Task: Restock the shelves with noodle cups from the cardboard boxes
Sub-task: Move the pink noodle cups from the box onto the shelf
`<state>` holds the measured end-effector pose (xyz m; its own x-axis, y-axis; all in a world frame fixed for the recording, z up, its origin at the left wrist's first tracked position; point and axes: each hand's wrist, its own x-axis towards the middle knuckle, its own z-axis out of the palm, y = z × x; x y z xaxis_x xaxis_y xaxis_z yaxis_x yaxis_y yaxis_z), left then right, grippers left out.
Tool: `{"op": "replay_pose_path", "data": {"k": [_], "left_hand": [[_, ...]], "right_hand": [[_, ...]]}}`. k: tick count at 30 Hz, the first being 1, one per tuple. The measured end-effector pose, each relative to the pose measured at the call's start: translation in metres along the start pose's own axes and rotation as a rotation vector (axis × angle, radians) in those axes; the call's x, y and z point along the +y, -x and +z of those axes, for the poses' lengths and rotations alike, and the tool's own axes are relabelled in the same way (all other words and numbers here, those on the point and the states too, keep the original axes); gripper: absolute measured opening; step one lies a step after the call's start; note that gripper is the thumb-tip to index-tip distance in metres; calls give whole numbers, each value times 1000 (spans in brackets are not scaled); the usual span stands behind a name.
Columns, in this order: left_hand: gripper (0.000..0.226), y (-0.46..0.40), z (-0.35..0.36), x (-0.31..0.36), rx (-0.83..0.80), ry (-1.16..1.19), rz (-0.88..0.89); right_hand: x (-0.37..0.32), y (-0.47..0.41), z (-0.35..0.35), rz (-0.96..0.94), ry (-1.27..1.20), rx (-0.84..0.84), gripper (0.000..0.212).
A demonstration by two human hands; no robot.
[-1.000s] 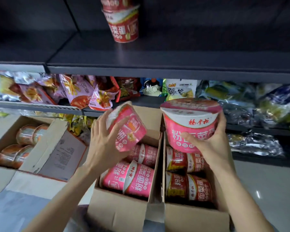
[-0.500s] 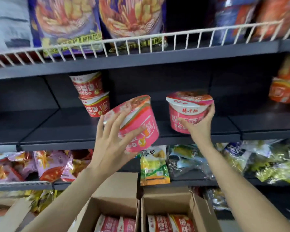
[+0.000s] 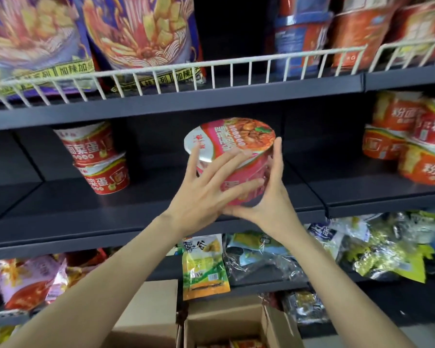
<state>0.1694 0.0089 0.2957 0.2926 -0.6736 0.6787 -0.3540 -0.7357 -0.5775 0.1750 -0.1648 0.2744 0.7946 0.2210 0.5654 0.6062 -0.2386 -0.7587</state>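
A pink noodle cup [image 3: 236, 159] is held between both hands above the dark shelf [image 3: 161, 197]. The left hand [image 3: 206, 197] is spread wide, fingers laid across its lid and wall; the right hand [image 3: 271, 197] cups its far side and base. Whether a second cup is stacked beneath cannot be told. Left of the hands, two red cups [image 3: 96, 156] are already stacked. Below the arms, cardboard boxes [image 3: 236, 322] remain stocked; most restocking is judged outstanding.
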Motion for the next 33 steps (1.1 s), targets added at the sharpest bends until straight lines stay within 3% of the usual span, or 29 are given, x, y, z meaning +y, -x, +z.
{"op": "replay_pose_path", "data": {"k": [5,9,11,13,15,17,20,24,27,31,33], "left_hand": [[83,-23,33,-4,-8,-49,49],[77,-34,57,-6,-19,23,-66],[62,-23,61,3,48,236,-298],[57,-9,69,10,48,548,-681],[75,-5,81,7,-108,862,-1058],[98,-6,101,0,-279,1136,-1280],[113,-16,125,3,-341,1164,-1308],[104,-28,150,18,-248,997,-1308],[97,-46,174,26,-235,1001,-1330],[96,-78,200,21,-210,1289,-1466],[69,-86,213,15,-135,1403,-1503]], "right_hand": [[18,-27,-1,16,-49,240,122],[31,-51,-2,25,32,348,115],[41,-65,-3,49,91,359,113],[50,-79,-4,110,99,332,116],[59,-94,-5,138,112,264,119],[66,-103,-4,148,156,195,118],[87,-92,1,230,255,177,103],[114,-57,5,154,318,193,76],[130,-67,-4,122,349,190,76],[154,-100,-25,187,373,129,87],[169,-114,-32,185,422,76,89]]}}
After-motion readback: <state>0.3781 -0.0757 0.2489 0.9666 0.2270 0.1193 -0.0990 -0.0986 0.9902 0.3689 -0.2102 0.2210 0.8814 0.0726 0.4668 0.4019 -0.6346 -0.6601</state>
